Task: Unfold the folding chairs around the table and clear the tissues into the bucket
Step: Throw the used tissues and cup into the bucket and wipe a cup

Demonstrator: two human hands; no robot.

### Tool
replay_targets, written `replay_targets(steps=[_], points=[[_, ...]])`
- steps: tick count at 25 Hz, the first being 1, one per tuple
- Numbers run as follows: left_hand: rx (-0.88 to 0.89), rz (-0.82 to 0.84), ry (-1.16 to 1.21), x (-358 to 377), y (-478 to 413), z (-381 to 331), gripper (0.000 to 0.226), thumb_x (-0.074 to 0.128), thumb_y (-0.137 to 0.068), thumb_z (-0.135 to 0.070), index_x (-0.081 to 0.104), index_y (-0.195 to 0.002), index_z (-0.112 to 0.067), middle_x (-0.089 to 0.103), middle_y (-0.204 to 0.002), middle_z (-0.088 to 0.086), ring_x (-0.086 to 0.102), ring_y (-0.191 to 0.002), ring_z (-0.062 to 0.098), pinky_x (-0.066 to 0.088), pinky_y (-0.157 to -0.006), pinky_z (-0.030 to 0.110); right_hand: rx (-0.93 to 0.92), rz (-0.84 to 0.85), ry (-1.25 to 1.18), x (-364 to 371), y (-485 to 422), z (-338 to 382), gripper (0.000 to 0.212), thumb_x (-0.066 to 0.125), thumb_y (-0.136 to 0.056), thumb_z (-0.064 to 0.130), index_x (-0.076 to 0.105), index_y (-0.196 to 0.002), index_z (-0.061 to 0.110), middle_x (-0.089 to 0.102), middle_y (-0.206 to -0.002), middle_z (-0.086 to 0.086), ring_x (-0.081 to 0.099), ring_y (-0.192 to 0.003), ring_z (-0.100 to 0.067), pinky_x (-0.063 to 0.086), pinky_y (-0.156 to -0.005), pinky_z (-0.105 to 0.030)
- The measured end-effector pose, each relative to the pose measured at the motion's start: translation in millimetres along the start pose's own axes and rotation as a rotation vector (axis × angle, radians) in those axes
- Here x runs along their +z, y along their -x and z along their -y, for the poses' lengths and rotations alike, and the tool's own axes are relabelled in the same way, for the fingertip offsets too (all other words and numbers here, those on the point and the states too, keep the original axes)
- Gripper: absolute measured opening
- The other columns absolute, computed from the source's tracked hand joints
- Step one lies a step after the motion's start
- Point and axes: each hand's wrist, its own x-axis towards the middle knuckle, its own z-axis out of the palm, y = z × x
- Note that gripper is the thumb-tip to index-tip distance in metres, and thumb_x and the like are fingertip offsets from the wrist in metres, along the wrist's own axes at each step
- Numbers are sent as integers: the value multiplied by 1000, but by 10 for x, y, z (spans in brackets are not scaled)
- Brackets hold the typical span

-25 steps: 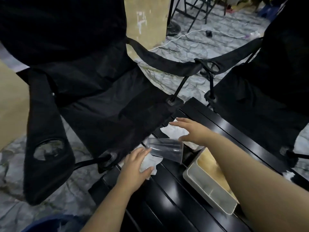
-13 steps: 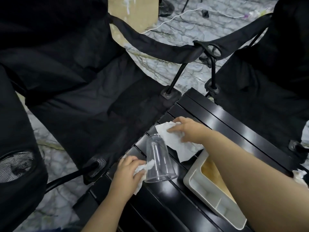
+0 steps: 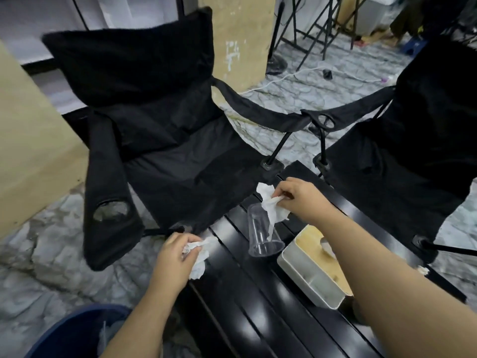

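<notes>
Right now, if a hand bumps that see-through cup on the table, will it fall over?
Probably, yes. The clear plastic cup stands upside down, tall and narrow, so a sideways knock could tip it. It looks thin and empty, so likely very light. Once on its side, its round wall would probably let it roll across the black table.

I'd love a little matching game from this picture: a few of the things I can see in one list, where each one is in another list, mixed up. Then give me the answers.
Things:
1. clear cup
2. crumpled tissue
3. tissue box
4. blue bucket

Places:
A. on the floor, at the bottom left
B. upside down on the black table, between the two hands
C. gripped in the left hand
D. on the table beside the right forearm

Pairs: 1-B, 2-C, 3-D, 4-A
</notes>
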Motion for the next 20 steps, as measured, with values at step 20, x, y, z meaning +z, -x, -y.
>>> replay_targets(steps=[20], points=[[-527,-127,-219,-1377,2023,3239,28,58,-84,-11,62,-112,-10,58,-115,13,52,-108,28,38,-88,28,183,659,-135,4327,1521,2449,46,52,-88,4,51,-132,18,45,-137,-9,47,-123,-26,41,-103,-33]])
